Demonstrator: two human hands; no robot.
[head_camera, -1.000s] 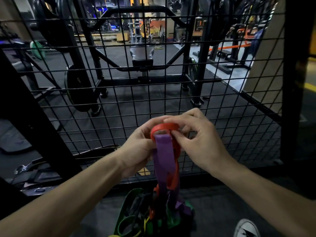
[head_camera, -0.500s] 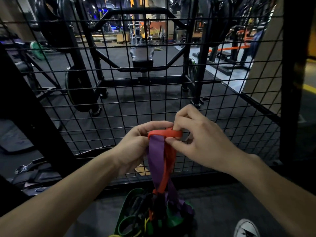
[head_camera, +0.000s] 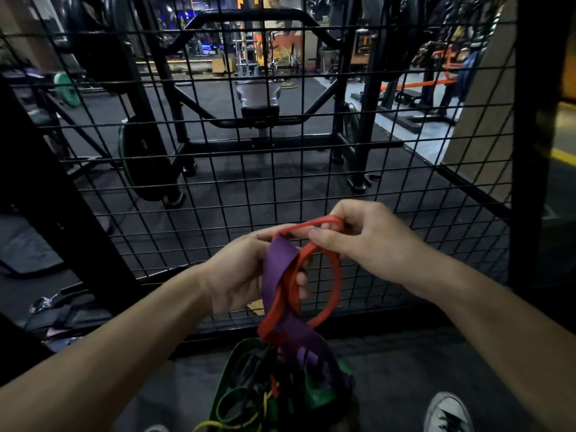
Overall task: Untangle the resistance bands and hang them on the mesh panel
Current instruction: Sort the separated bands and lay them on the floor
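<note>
Presently untangling: right hand (head_camera: 371, 241) pinches narrow red rubber band (head_camera: 314, 269), left hand (head_camera: 246, 272) grips wide purple band (head_camera: 277, 269), before black wire mesh panel (head_camera: 405, 182). Next, likely draw red free.

A black weight rack (head_camera: 249, 120) stands on dark rubber flooring (head_camera: 249, 182). A padded grey seat (head_camera: 258, 95) sits inside its frame; a black weight plate (head_camera: 146, 157) leans at its left foot. A white sneaker (head_camera: 447, 413) shows nearest the viewer, far right of the rack.
</note>
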